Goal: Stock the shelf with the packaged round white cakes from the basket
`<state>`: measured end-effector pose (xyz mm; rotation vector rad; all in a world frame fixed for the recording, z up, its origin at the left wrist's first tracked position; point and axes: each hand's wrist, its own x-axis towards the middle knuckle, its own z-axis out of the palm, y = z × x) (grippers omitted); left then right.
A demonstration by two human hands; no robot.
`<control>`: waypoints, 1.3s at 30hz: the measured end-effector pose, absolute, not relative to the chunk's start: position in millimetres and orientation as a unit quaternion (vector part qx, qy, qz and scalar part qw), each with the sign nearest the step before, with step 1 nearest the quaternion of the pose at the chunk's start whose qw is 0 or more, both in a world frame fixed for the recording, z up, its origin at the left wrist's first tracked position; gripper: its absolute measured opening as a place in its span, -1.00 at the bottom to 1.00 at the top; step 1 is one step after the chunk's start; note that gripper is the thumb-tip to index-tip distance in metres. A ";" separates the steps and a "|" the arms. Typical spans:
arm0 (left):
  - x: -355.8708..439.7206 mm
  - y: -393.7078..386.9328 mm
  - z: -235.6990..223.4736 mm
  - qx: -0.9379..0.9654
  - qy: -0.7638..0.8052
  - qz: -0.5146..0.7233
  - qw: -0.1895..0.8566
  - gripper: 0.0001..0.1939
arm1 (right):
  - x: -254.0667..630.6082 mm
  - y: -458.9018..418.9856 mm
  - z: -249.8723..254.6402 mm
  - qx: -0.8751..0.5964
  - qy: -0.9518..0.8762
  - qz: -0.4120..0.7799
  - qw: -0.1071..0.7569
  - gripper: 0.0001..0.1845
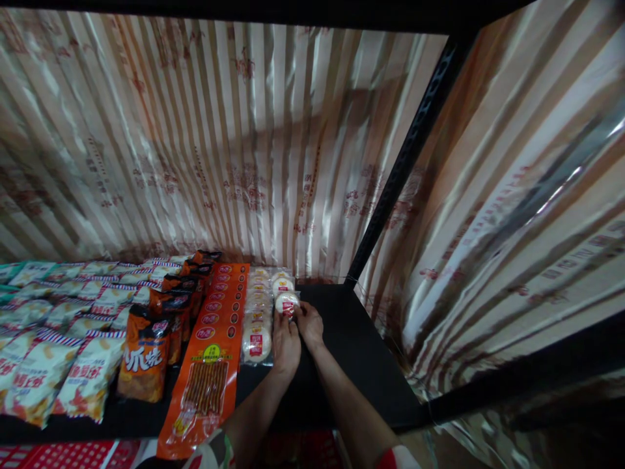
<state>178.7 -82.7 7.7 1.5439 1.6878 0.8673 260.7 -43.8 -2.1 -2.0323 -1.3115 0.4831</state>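
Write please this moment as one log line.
left hand: at round white packet | right hand: at same packet | beside: packet row, orange pack | below: black shelf

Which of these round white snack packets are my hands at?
The packet in the right column, just in front of the rearmost one; only it has your left hand and right hand at its near edge.

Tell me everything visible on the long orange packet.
The long orange packet, glossy, plastic-looking, lies flat on the black shelf, its near end past the front edge. Red ovals lead to a yellow badge; below, a window shows thin brown sticks. Orange bags and round white packets flank it; neither left hand nor right hand touches it.
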 end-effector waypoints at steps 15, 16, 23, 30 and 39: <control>184.6 -66.7 9.3 0.591 0.656 0.320 0.344 -0.52 | 258.7 -27.5 -7.0 -0.769 -0.513 0.165 0.344 -0.68; 185.5 -66.0 8.9 0.589 0.652 0.328 0.346 -0.52 | 258.6 -27.2 -6.7 -0.768 -0.513 0.167 0.345 -0.68; 185.8 -62.5 4.4 0.588 0.643 0.330 0.364 -0.51 | 256.9 -25.7 -4.9 -0.773 -0.509 0.161 0.344 -0.68; 188.7 -58.6 -3.4 0.573 0.635 0.367 0.364 -0.53 | 255.3 -28.0 -7.0 -0.771 -0.507 0.146 0.357 -0.64; 189.3 -56.2 -11.1 0.577 0.636 0.359 0.367 -0.53 | 256.7 -25.9 -11.7 -0.761 -0.540 0.156 0.324 -0.56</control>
